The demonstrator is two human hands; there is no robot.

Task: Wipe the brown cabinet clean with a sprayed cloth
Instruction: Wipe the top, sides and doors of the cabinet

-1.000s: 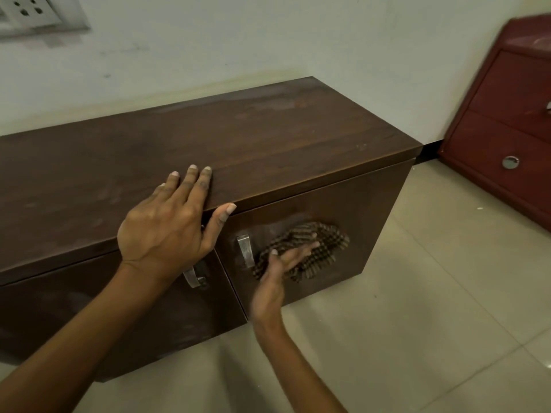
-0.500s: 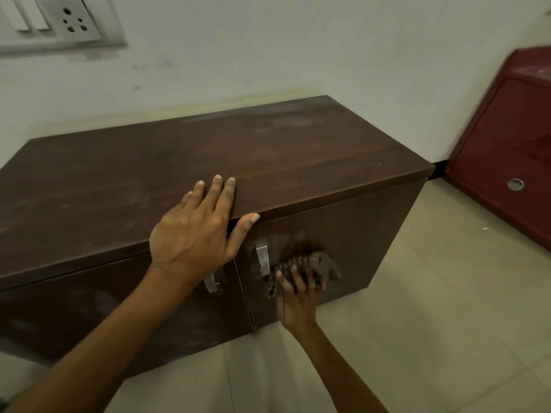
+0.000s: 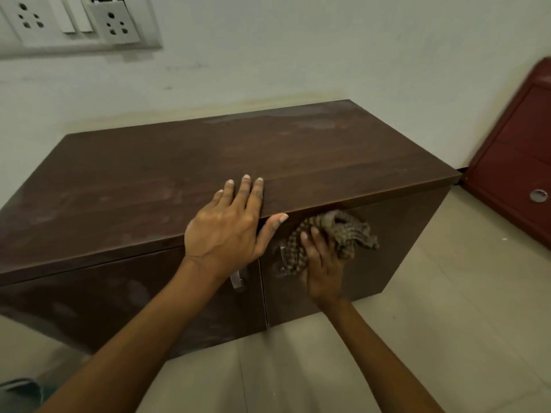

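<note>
The left hand (image 3: pixel 229 228) lies flat on the cabinet (image 3: pixel 298 150) edge while the right hand (image 3: pixel 323 263) grips the cloth (image 3: pixel 337 234) against the right door (image 3: pixel 402 248); the smudged top and left door (image 3: pixel 119 299) suggest much remains.

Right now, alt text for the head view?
A right hand holds a bunched checked cloth against the front of a brown cabinet, just under its top. The left hand rests flat on the top's front edge.

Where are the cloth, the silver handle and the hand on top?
cloth (image 3: pixel 346 234), head view, bunched checked middle.
silver handle (image 3: pixel 237 281), head view, its visible lower end.
left hand (image 3: pixel 226 231), head view, back of the hand.
</note>
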